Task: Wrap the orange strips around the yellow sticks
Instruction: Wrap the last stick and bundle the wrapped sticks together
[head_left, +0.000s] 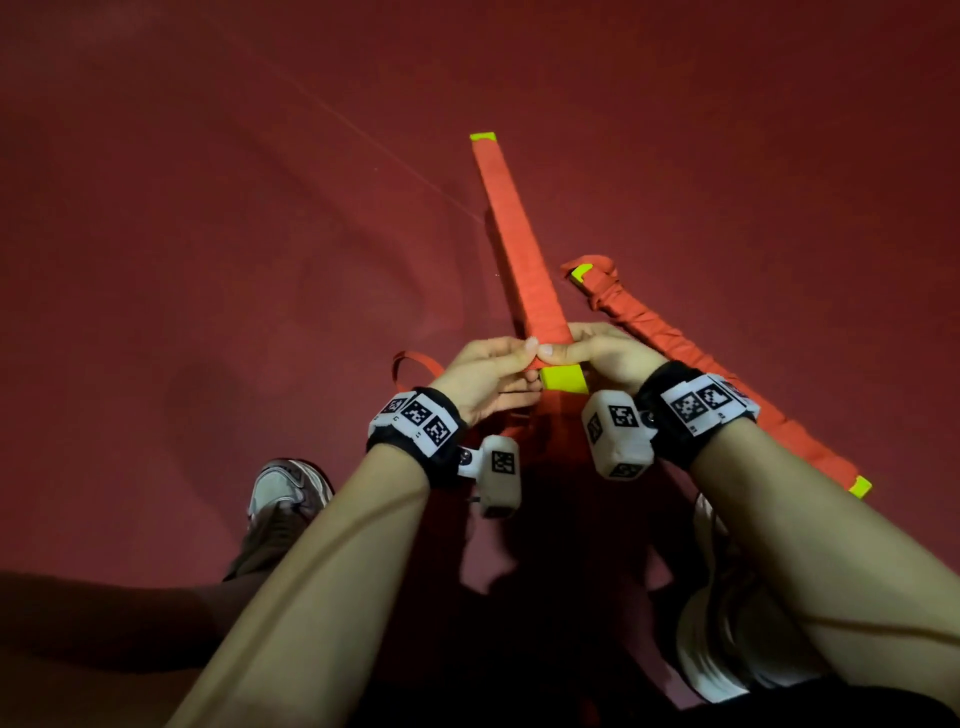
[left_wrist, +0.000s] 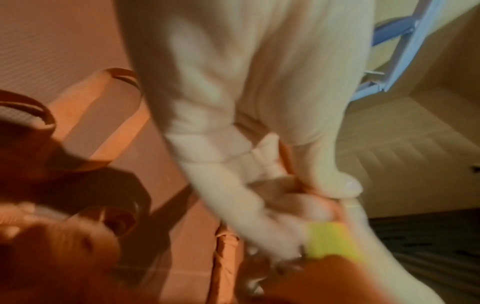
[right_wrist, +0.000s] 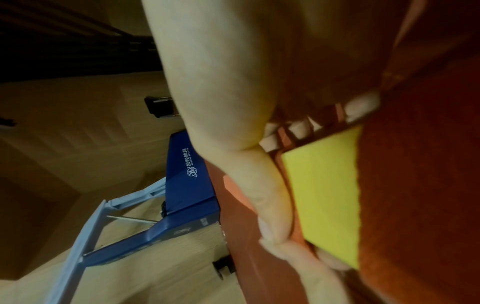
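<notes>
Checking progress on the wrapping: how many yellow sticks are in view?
2. One wrapped stick runs away from the person, its near end gripped by both hands. The other wrapped stick lies on the floor beside the right hand.

Bare forearms; black wristbands (head_left: 415, 431) bearing white square-code tags — each with a white tagged camera block (head_left: 615, 434).

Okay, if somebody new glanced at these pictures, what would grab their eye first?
Both hands, left hand and right hand, meet mid-frame, pinching the near end of the orange-wrapped stick that runs away from the person, its yellow end bare. To the right, a second wrapped stick lies on the red floor.
</notes>
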